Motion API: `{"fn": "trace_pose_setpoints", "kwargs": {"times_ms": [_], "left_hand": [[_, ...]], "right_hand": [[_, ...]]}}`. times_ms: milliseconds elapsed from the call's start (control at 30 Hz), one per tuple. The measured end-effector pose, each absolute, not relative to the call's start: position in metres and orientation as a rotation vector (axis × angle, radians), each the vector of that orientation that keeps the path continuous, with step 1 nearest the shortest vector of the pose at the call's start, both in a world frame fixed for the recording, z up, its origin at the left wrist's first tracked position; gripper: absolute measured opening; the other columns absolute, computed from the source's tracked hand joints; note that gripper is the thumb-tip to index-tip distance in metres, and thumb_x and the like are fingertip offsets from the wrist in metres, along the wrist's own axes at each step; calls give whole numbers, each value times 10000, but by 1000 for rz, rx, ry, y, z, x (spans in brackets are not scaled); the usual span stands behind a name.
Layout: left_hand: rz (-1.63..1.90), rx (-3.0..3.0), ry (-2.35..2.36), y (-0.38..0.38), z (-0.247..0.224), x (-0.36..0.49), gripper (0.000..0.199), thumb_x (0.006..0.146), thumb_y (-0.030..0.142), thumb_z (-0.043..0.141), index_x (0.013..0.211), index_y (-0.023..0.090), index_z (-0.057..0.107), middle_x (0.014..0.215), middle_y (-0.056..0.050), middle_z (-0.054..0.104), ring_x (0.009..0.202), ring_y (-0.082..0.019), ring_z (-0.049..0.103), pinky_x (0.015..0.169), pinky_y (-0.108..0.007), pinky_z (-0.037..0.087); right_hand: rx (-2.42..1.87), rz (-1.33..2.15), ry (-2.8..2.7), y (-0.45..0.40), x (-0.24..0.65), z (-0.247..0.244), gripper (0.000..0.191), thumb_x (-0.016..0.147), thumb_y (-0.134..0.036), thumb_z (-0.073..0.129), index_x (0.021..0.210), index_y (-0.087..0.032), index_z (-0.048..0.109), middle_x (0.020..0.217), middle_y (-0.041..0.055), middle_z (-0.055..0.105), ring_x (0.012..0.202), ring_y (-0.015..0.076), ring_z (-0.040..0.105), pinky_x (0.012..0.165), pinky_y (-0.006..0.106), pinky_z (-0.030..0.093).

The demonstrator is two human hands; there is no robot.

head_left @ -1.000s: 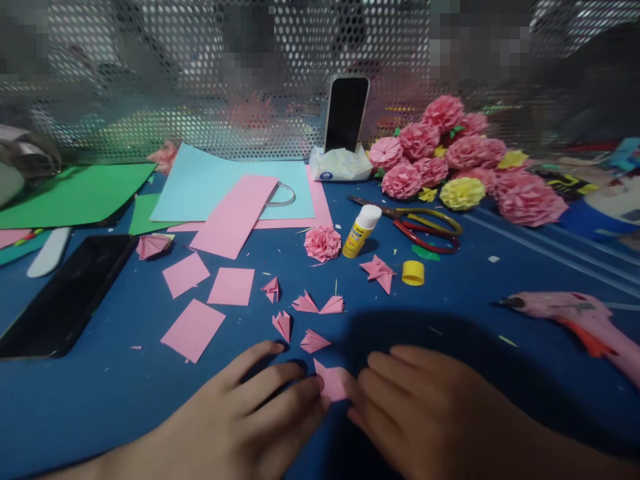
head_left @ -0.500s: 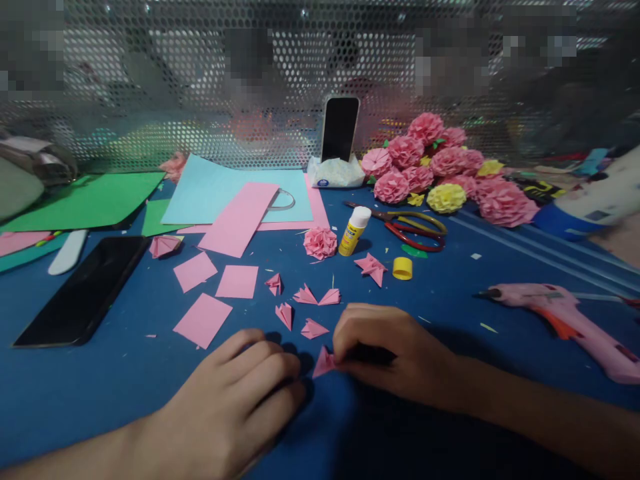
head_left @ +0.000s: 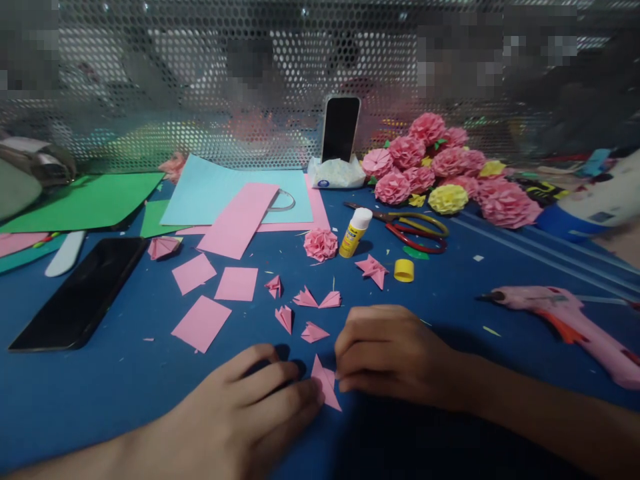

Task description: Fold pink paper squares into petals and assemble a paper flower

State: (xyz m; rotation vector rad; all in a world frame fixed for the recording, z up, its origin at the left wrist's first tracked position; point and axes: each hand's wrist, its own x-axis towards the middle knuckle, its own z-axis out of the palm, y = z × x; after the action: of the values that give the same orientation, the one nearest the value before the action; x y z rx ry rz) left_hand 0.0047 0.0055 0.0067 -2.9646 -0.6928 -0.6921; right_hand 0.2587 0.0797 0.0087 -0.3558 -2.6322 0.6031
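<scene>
A small folded pink paper piece [head_left: 326, 383] lies between my hands on the blue table. My left hand [head_left: 260, 407] presses its fingertips on the left edge of the piece. Curled fingers of my right hand [head_left: 390, 353] touch its right corner. Just beyond are several small folded pink petals [head_left: 315, 332]. Three flat pink squares [head_left: 202, 323] lie to the left. A pink paper flower [head_left: 321, 245] sits beside an upright glue stick [head_left: 355, 232] with its white top, and a pink star-shaped piece [head_left: 373, 271] lies near the yellow cap [head_left: 404, 270].
Scissors [head_left: 415, 229] lie behind the cap, with a pink glue gun [head_left: 550, 307] at the right. A dark phone [head_left: 83, 293] is at the left; another phone [head_left: 341, 130] stands at the back. Paper flowers [head_left: 430, 160] are heaped back right. Perforated metal [head_left: 200, 87] rises behind.
The folded pink piece has opened out wider and turned. My left hand has moved right onto its edge, and my right hand's grip has shifted slightly.
</scene>
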Motion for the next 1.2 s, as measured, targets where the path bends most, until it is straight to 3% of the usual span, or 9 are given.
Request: {"fn": "trace_pose_setpoints", "kwargs": {"times_ms": [133,267,400,500,733,933,1033,1067,1200], "left_hand": [[-674,-2957,-736,5,6,5,368,1059,130,315,1233,105,638,1125,-58,712,1027,-189,625,1039,-374,362],[-620,-2968,-737,5,9,4,403,1058,132,275,1266,107,619,1193,-76,680,1066,-213,602,1054,-415,353],[-590,-2967,-768,5,13,2,422,1047,116,260,1278,117,613,1020,-95,673,873,-213,606,856,-386,468],[-563,-2933,-756,4,11,2,401,1042,109,283,1253,119,624,887,-57,649,756,-193,576,804,-361,469],[-692,-2855,-774,-1,5,6,355,1034,67,328,1151,104,660,918,-12,677,823,-158,598,973,-337,406],[-727,-2931,-825,4,7,8,347,1035,84,327,1057,131,670,757,3,624,654,-151,557,740,-314,479],[-996,-2812,-848,6,9,9,408,1037,61,270,1035,154,667,659,15,573,564,-141,492,675,-301,474],[-826,-2946,-859,7,10,8,389,1045,94,278,1078,154,661,700,-1,590,604,-141,517,678,-290,485],[-847,-3014,-838,9,16,6,432,1067,177,257,1021,145,685,690,-22,576,613,-145,515,640,-284,485]], "right_hand": [[-402,622,-2640,80,258,8,259,1048,-329,472,924,-174,638,913,10,672,795,128,550,723,277,369],[-442,606,-2675,77,254,5,220,1048,-317,466,1062,-171,631,999,37,676,915,156,578,816,290,411],[-495,502,-2681,71,247,1,272,1037,-379,479,1153,-181,625,1104,74,658,1039,189,580,902,339,434],[-494,406,-2676,67,242,0,210,1036,-329,487,1088,-198,644,1088,63,655,1008,185,580,860,330,447],[-400,255,-2665,68,238,3,227,1039,-170,445,898,-171,624,945,25,661,846,158,541,759,303,414],[-272,61,-2665,68,242,10,201,1013,-144,506,886,-171,660,913,5,692,817,151,543,727,302,404],[-243,-30,-2680,66,243,12,206,1004,-146,514,866,-171,665,860,2,689,798,153,556,691,310,399],[-236,-48,-2689,66,243,13,211,1003,-141,509,866,-169,667,849,4,686,796,153,561,683,314,397],[-205,-69,-2704,64,243,13,191,992,-142,524,874,-159,674,845,5,683,782,154,563,668,324,388]]}}
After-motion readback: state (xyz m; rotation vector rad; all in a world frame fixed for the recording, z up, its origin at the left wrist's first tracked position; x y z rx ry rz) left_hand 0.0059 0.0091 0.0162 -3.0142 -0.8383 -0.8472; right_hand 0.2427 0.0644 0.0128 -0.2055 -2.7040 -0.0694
